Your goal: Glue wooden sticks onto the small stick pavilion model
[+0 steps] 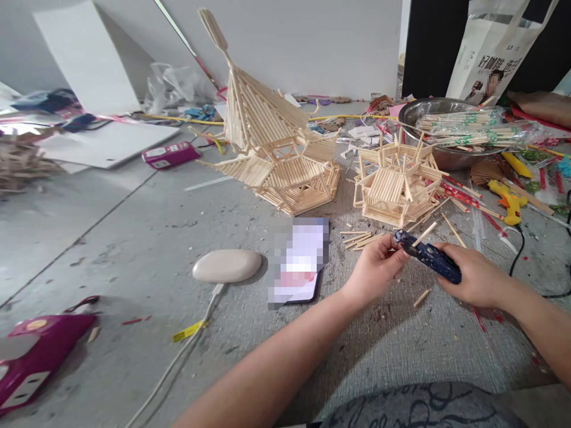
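Note:
My right hand is wrapped round a dark blue hand cutter, speckled with pale bits. A thin wooden stick lies across the cutter's head and sticks out up and to the right. Closed in a pinch, my left hand holds the stick's lower end, which its fingers partly hide. Just beyond the hands stands a small stick-built structure with uprights and slatted panels. Several short cut sticks lie beside my left hand, and a loose piece rests on the floor below the cutter.
Left of it stands a larger stick model with a tall sloped roof. A phone, a white oval case on a cable and purple power strips lie leftward. At right are a yellow glue gun and a metal bowl with wrapped chopsticks.

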Demonstrator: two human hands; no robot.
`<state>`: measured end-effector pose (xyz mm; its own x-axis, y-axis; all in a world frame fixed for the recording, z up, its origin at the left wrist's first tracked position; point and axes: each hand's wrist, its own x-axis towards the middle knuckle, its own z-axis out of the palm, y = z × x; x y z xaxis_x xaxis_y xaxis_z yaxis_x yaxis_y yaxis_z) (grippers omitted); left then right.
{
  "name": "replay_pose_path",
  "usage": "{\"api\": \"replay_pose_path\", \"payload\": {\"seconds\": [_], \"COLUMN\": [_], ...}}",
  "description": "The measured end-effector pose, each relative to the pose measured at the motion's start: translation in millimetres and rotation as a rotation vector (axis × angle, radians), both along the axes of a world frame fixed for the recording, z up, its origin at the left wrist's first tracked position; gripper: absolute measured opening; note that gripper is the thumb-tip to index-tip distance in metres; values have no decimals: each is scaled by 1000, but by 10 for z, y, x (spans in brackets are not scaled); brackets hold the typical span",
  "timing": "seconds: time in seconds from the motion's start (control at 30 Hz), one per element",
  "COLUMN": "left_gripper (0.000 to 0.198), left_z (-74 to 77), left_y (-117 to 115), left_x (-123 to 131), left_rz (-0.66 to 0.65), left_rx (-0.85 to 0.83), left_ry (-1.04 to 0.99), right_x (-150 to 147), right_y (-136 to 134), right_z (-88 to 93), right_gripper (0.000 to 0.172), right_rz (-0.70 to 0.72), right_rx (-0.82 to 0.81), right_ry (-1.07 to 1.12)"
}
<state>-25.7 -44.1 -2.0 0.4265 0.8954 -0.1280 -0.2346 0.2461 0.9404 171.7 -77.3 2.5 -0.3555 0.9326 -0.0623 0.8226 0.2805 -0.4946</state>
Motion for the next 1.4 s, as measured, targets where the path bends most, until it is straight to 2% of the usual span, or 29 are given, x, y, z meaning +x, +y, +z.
{"api": "replay_pose_path", "payload": {"seconds": [0.53, 0.73, 0.87, 1.0, 1.1, 1.17, 1.27, 1.4], "left_gripper": [20, 26, 23, 17, 14, 16, 20, 25], "left_z": [-1, -25, -42, -76, -109, -128, -148, -168], "left_y": [27, 11, -30, -74, -97, -108, -118, -120], "left_x": [-16, -19, 14, 54, 73, 80, 88, 98], "left_rz": [-27, -179, -277, -348, -333, -320, -331, -397], "left_rx": [-22, -91, -112, 51, 249, 350, 455, 481], "left_ry": [111, 163, 315, 565, 737, 840, 971, 1040], "right_x": [-46, -13, 77, 160, 163, 139, 92, 58], "right_y": [-15, 54, 27, -68, -98, -83, -40, -10], "right_z": [91, 170, 131, -5, -70, -66, -18, 20], "right_gripper": [25, 10, 4, 3, 18, 26, 25, 22], "right_rz": [-21, -82, -128, -226, -286, -296, -282, -268], "right_rx": [-129, -288, -432, -609, -699, -722, -725, -712], "right_ry": [-108, -28, 46, 73, 80, 79, 48, 2]}}
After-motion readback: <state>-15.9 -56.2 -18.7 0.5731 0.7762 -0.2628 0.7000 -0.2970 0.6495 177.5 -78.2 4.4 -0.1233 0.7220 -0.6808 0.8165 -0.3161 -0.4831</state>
